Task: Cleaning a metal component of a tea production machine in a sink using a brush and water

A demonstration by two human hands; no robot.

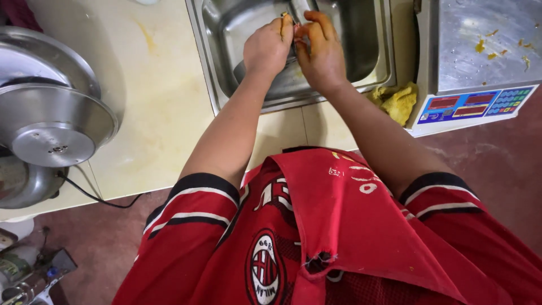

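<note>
A small piece (294,27) of something pale and pinkish, too small and too covered to identify, sits pinched between the fingertips of both hands over the basin of a stainless-steel sink (226,22). The left hand (268,48) has its grip closed on the piece from one side, fingers curled and knuckles up; the right hand (320,53) closes on it from the other side, thumb and forefinger meeting the left hand's fingertips, so the two grips touch around it. Holding it low over the basin looks like a way to let scraps or drips fall into the sink rather than onto the worktop (158,113); both hands are stained yellowish. That worktop is cream-coloured, with yellow smears near the sink's left rim. Just beside the sink's right corner lies a crumpled yellow cloth (398,101), touching the base of a digital weighing scale (480,62) whose steel pan carries a few yellow flecks. Well apart on the left stand nested steel bowls (51,113), with a black cable (96,195) trailing off the worktop's edge. The floor (497,169) below is reddish-brown, and the person wears a red apron (350,226).
</note>
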